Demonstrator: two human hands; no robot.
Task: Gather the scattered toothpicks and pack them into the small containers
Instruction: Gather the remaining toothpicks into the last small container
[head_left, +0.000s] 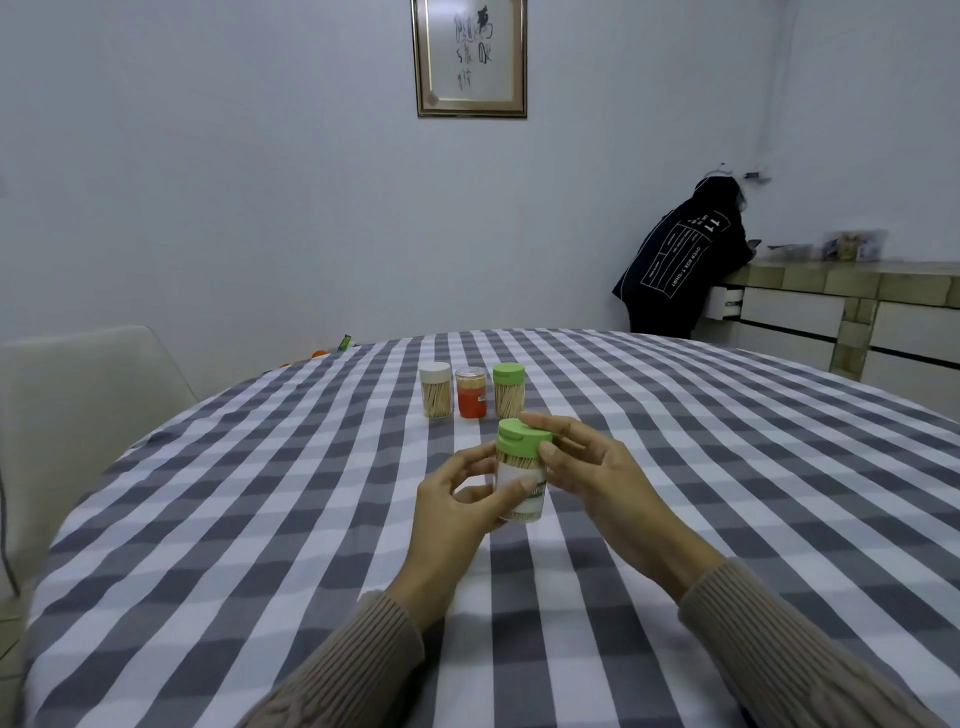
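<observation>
Both hands are up over the middle of the checked table (260, 519) with a green-capped jar (521, 475) of toothpicks between them. The left hand (457, 506) grips its body, thumb across the label. The right hand (587, 470) pinches the cap, its fingers hiding the jar's far side. Three more jars (471, 391) stand in a row toward the far edge, tops on. The label print is too blurry to read.
</observation>
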